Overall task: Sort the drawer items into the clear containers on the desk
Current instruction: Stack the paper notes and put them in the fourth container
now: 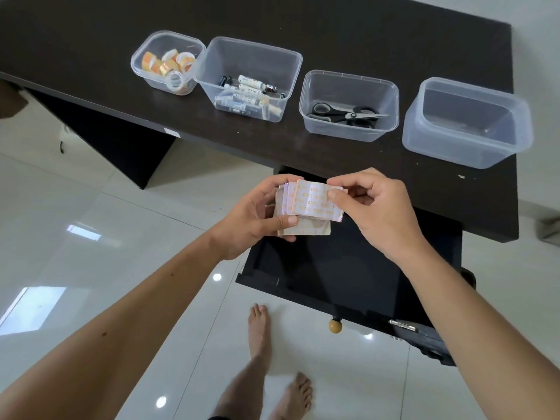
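Observation:
Both hands hold a small stack of pink sticky-note pads [312, 204] above the open black drawer [342, 277]. My left hand [257, 216] grips the stack's left side, thumb on a tan pad at the bottom. My right hand [372, 207] pinches the top pad's right edge. On the dark desk [348, 28] stand several clear containers in a row: one with tape rolls [168, 62], one with batteries [248, 78], one with black scissors [348, 106], and one with nothing in it [466, 122] at the far right.
The drawer juts out toward me under the desk's front edge, with a round wooden knob [335, 325] and a metal clip [403, 324] at its front. My bare feet [260, 328] stand on the glossy white tile floor.

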A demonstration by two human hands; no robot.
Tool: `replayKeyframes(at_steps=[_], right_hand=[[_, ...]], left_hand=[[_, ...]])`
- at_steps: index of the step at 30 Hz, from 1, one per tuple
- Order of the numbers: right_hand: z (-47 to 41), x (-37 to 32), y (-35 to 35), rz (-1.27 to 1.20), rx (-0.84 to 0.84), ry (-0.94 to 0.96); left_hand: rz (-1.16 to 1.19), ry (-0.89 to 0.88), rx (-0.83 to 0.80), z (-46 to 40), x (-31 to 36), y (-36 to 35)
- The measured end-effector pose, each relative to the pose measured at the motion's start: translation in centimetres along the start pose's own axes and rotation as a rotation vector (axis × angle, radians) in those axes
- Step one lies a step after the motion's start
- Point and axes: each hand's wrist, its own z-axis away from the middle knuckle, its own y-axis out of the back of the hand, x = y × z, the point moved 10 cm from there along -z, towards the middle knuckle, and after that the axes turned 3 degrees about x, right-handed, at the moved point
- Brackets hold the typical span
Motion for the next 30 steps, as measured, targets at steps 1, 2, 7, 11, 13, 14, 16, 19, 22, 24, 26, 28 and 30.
replayKeyframes(at_steps=[1,2,7,11,13,14,16,19,22,24,26,28,30], right_hand=[[0.1,-0.1,0.2,0.013,0.009,0.008],[0.2,-0.1,0.3,0.025,0.016,0.015],[0.2,0.3,1.5,0.047,0.029,-0.002],[0.5,0.7,2.2,0.039,0.055,-0.011],[0.8,1.1,2.8,0.039,0.085,-0.036],[1.0,1.6,2.9,0.033,0.077,-0.078],[1.3,2.7,2.6,-0.078,0.003,-0.209],[1.7,2.5,2.4,-0.341,-0.123,-0.358],[1.3,1.1,4.4,-0.396,-0.124,-0.373],[1.0,0.1,6.3,-0.401,-0.094,-0.381],[0.8,-1.0,8.3,-0.401,-0.049,-0.386],[0.3,-2.8,10.6,-0.396,-0.005,-0.375],[-0.4,-4.2,12.7,-0.371,0.042,-0.367]], left_hand=[[-0.002,0.001,-0.012,-0.2,0.1,-0.3],[-0.005,0.003,-0.024,-0.3,0.1,-0.6],[0.018,0.015,-0.053,-1.0,0.2,-1.8],[0.033,0.010,-0.082,-1.5,0.2,-2.7],[0.052,0.011,-0.093,-1.7,0.4,-3.1],[0.061,0.006,-0.103,-1.8,0.7,-3.3],[0.071,-0.011,-0.133,-2.1,1.5,-3.9],[0.081,-0.017,-0.169,-2.8,3.1,-4.8],[0.088,-0.023,-0.199,-3.5,5.6,-6.4],[0.080,-0.023,-0.230,-4.1,7.4,-7.9],[0.068,-0.014,-0.247,-4.6,9.1,-9.2],[0.066,-0.002,-0.260,-5.3,11.4,-10.5],[0.080,0.013,-0.247,-6.1,13.9,-11.8]])
